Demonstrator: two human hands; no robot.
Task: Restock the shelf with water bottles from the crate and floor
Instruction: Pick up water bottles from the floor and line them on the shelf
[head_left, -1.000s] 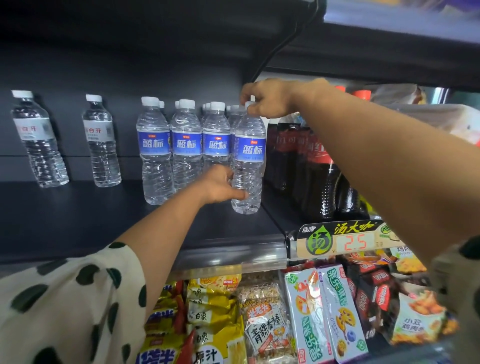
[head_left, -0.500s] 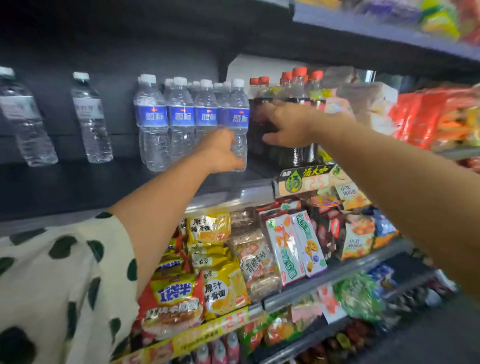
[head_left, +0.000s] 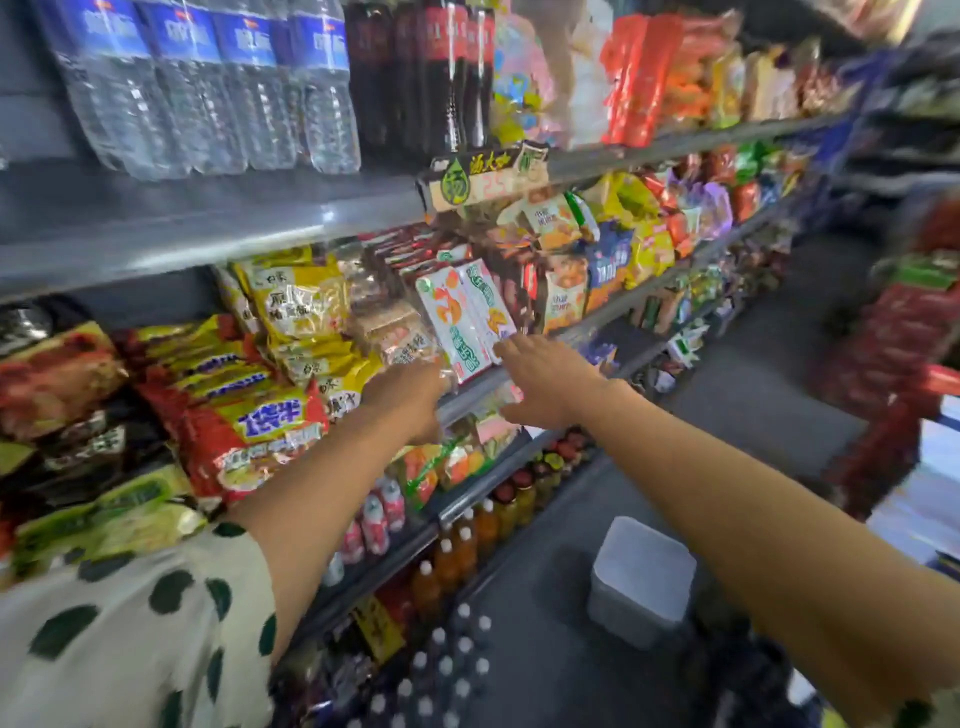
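water bottles stocked on upper shelf; both hands empty below

the water bottles, blue-labelled and clear, stand upright in a tight row at the left end of the upper shelf, set back from its grey front edge. their caps are cut off by the top of the view. just beside them to the right stand dark cola bottles with red labels, touching the last water bottle or nearly so; which, cannot be told. a price tag hangs tilted on the shelf's front edge below the cola.

a second group of capped bottles, white caps upward, stands on the floor at the foot of the shelving, near the bottom edge of the view; blur hides their labels. a pale square bin stands on the floor to their right, apart from them.

the left hand hangs before the front edge of the middle shelf, fingers loosely bent, grasping nothing; whether it touches the snack packets behind it cannot be told. the right hand is released, fingers straight and spread, its tips at a white and green packet on that shelf. the left arm wears a cream sleeve with dark green spots.

orange drink bottles line the lowest shelf. goods at the far right are too blurred to identify.
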